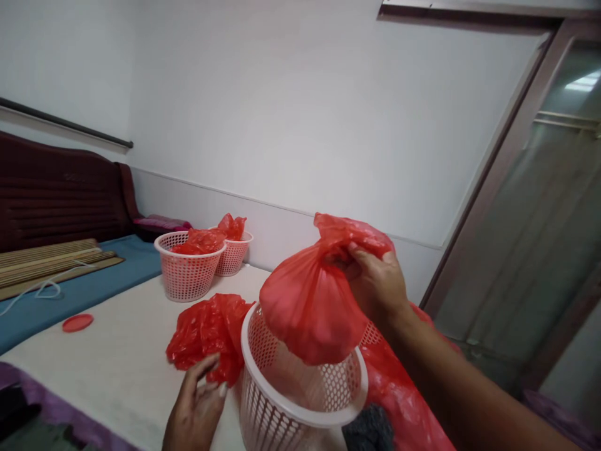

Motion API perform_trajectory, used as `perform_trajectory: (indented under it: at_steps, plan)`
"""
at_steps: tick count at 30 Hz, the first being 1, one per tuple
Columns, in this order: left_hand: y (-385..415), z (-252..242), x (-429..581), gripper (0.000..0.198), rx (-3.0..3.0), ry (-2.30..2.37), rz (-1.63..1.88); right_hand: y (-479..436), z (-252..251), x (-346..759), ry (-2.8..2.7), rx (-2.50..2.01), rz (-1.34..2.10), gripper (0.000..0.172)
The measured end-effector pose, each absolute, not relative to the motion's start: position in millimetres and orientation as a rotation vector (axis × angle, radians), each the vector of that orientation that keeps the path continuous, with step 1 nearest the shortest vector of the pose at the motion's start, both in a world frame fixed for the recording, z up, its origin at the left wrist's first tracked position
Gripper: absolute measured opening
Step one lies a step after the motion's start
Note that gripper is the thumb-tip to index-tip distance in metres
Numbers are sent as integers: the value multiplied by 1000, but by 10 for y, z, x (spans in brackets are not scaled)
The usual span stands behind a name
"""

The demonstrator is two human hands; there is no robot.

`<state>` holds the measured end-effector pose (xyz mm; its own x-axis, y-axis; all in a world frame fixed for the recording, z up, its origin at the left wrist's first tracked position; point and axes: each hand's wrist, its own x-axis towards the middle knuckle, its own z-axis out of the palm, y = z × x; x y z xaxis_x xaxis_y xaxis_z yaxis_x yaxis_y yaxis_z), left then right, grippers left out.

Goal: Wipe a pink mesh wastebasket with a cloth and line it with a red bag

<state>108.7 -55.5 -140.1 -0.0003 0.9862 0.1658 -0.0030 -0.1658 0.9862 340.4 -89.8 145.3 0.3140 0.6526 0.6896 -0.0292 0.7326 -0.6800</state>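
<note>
My right hand point(378, 275) grips the gathered neck of a filled red plastic bag point(314, 307). The bag hangs over the open mouth of a white perforated plastic basket point(300, 410); its contents are hidden. My left hand point(200, 401) is to the left of this basket, fingers apart and holding nothing I can see. Just beyond its fingertips lies a crumpled red plastic bag point(209, 332). More red plastic point(399, 401) lies to the right of the basket, partly behind my right forearm.
Two more baskets point(188, 275) point(233, 257) with red bags stand by the wall. A red disc point(77, 322) lies on the white sheet point(126, 369). Dark grey fabric point(369, 429) sits beside the near basket. A rolled mat point(56, 266) and white cord point(47, 288) lie at left.
</note>
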Motion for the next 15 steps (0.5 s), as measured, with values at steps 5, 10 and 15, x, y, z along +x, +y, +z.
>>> perform_trajectory:
  at_steps: [5,10,15]
  plan:
    - [-619,-527,1272,83,1847,1066,1343,-1127,1114,3170,-1167,-678,700,12]
    - [-524,-351,1461,109,2125,1040,1240,-1302,1009,3053,-1150,-670,801,10]
    - [-486,-266,1556,93,2280,957,995,-1302,831,3145,-1136,-736,873,6]
